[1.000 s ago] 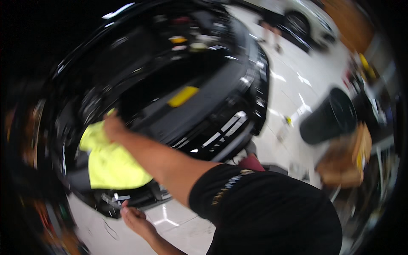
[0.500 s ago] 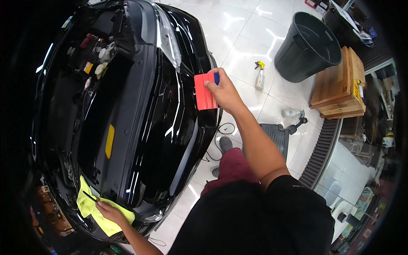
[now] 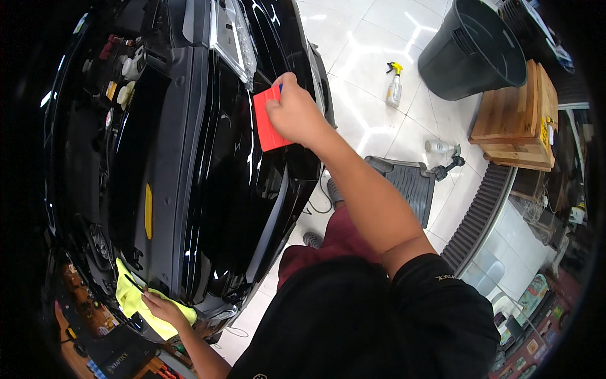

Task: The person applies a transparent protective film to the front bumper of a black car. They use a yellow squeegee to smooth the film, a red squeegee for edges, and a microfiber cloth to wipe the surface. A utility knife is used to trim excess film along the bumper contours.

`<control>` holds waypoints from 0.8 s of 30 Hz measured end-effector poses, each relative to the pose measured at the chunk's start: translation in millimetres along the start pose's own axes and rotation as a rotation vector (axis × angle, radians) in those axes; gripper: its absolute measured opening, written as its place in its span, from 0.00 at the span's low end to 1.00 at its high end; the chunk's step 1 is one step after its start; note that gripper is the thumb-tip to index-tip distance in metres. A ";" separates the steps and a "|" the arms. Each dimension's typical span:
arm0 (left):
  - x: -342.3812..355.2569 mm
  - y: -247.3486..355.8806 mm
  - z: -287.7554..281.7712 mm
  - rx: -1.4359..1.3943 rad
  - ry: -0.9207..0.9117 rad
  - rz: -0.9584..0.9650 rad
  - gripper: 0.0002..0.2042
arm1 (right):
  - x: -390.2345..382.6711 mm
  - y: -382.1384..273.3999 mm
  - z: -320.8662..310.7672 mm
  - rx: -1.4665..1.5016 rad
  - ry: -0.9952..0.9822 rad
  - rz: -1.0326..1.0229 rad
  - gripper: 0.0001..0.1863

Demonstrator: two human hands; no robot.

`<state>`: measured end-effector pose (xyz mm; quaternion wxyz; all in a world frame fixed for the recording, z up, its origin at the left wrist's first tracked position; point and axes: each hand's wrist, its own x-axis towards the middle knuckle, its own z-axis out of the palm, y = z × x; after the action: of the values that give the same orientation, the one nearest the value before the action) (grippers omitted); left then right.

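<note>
My right hand (image 3: 291,112) is closed round a flat red squeegee (image 3: 268,123), with a bit of blue showing by the fingers. The squeegee is at the glossy black front of a car (image 3: 224,183), just below a headlight (image 3: 235,44); whether it touches the surface I cannot tell. At the lower left my left hand (image 3: 163,309) is closed on a slim black stick-like tool (image 3: 134,282), its exact kind unclear. That hand rests on or just over a bright yellow cloth (image 3: 129,300) draped across the car's front corner.
A long yellow strip-shaped piece (image 3: 149,211) lies on the black cover by the open engine bay. On the tiled floor are a spray bottle (image 3: 394,91) with a yellow head, a dark bin (image 3: 464,63), a wooden box (image 3: 511,120), another bottle (image 3: 437,146) and a black mat (image 3: 404,183).
My right hand has carried the red squeegee left, from the car's outer edge onto its black front. The left hand stays at the cloth with its tool. The whole view has shifted somewhat.
</note>
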<state>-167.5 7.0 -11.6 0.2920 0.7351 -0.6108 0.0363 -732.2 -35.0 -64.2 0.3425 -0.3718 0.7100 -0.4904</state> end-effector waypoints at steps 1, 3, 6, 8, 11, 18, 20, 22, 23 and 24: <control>-0.1 3.5 1.1 -0.004 0.002 0.000 0.20 | 3.0 -4.5 -1.2 -0.007 -0.021 0.030 0.22; 0.7 4.1 2.1 -0.017 -0.016 0.014 0.20 | 9.2 -4.6 1.4 -0.087 -0.007 0.034 0.23; 7.2 -1.1 0.7 -0.012 -0.049 -0.016 0.19 | 0.8 -16.5 -19.8 0.090 -0.093 0.119 0.22; 3.5 -5.0 -3.3 -0.010 -0.049 0.000 0.19 | 3.0 4.1 -12.3 0.062 0.027 0.025 0.22; 2.1 -4.1 -4.6 -0.023 -0.059 0.018 0.19 | 0.8 -4.8 -6.5 -0.004 -0.017 0.024 0.23; 1.2 -6.7 -3.0 -0.140 -0.072 0.018 0.18 | -8.4 6.3 -1.5 -0.229 -0.074 -0.108 0.20; 2.1 -7.6 -3.4 -0.183 -0.078 0.005 0.17 | -43.1 2.2 8.4 -0.219 -0.019 -0.042 0.21; 1.6 -7.1 -2.7 -0.238 -0.080 -0.006 0.17 | -75.2 12.6 31.4 -0.172 0.119 -0.101 0.19; 3.0 -5.3 -2.6 -0.269 -0.082 -0.006 0.17 | -94.1 17.0 44.0 -0.137 0.157 -0.111 0.18; 2.6 -6.0 -2.0 -0.300 -0.086 -0.006 0.17 | -112.9 19.4 56.8 -0.102 0.194 -0.120 0.18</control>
<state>-160.7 6.2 -11.3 0.3725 0.6857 -0.6192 -0.0876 -632.3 42.2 -85.1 0.2228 -0.3811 0.7403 -0.5070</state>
